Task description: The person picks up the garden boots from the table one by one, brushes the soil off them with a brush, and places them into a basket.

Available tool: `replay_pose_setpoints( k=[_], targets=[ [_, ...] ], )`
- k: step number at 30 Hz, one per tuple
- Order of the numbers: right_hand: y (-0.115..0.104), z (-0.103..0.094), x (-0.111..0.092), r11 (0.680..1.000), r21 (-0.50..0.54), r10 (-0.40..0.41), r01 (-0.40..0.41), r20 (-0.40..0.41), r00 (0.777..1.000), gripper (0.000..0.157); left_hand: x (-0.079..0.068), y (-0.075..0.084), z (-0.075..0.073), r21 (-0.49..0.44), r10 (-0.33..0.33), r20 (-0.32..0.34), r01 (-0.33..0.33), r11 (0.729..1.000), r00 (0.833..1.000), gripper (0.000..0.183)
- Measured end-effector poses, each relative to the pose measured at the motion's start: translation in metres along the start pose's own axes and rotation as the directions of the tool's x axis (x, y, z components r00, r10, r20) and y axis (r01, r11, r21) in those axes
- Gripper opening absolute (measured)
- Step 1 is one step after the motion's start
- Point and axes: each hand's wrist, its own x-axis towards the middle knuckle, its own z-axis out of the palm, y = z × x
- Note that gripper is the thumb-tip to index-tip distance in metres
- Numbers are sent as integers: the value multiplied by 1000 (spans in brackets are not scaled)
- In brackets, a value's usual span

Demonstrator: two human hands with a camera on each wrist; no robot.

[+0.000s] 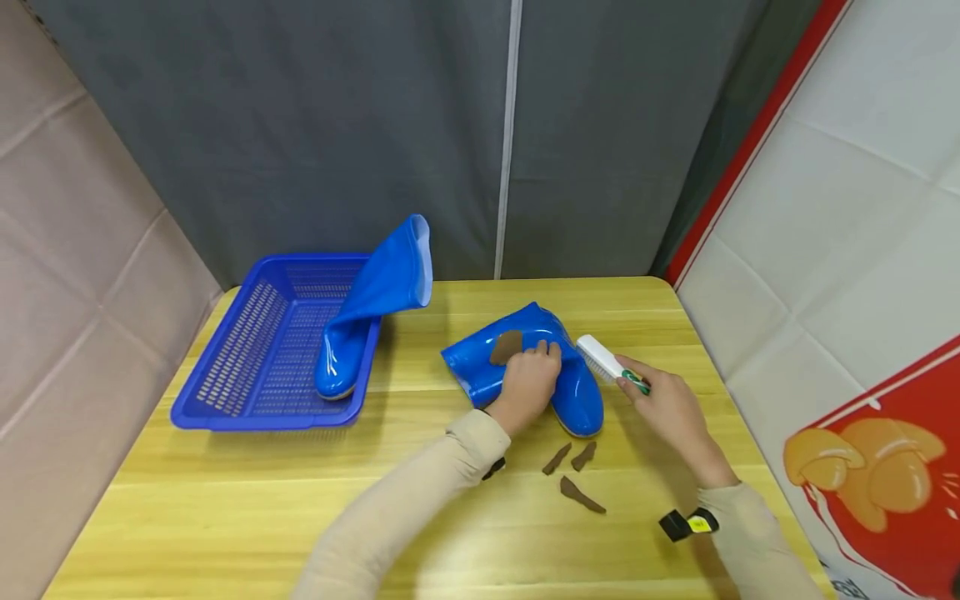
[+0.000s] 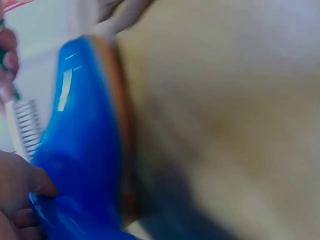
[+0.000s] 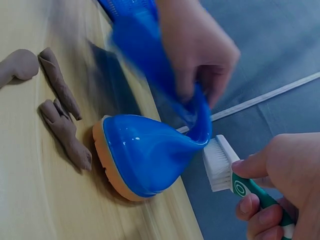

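Note:
A glossy blue rubber boot [image 1: 577, 396] lies on its side on the table, a brown patch [image 1: 506, 347] on its shaft. My left hand [image 1: 527, 379] pinches the boot near the ankle; in the right wrist view thumb and fingers squeeze a fold of it. A white-headed scrub brush [image 3: 217, 165] with a green and white handle is gripped in my right hand [image 1: 667, 404]. Its bristles face the boot and sit close beside the ankle; whether they touch it I cannot tell. The left wrist view shows the boot's toe [image 2: 80, 85] and tan sole, blurred.
Several brown clay-like pieces [image 1: 581, 495] lie on the table [image 1: 225, 517] in front of the boot. To the left stands a blue plastic basket [image 1: 258, 422] with a second blue boot [image 1: 386, 271] leaning over its right rim. A grey curtain [image 1: 337, 125] hangs behind the table.

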Motion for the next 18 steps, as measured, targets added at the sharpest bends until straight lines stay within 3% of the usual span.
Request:
replay_pose_setpoints(
  k=[4, 8, 14, 18],
  targets=[
    [3, -1, -1, 1000, -3, 0, 0, -20, 1000, 42, -8, 3, 9, -48, 4, 52, -1, 999, 999, 33],
    [2, -2, 0, 1000, -4, -7, 7, -30, 1000, 42, -7, 3, 8, -104, -28, 81, 37, 994, 996, 38],
    [-4, -5, 1, 1000, 0, -23, 23, -80, 997, 41, 0, 10, 5, -176, -102, 39, 107, 979, 994, 34],
    [-8, -7, 2, 1000, -8, -31, 30, -106, 994, 41, -5, 15, 6, -229, -117, 24, 119, 966, 993, 28]
  ],
)
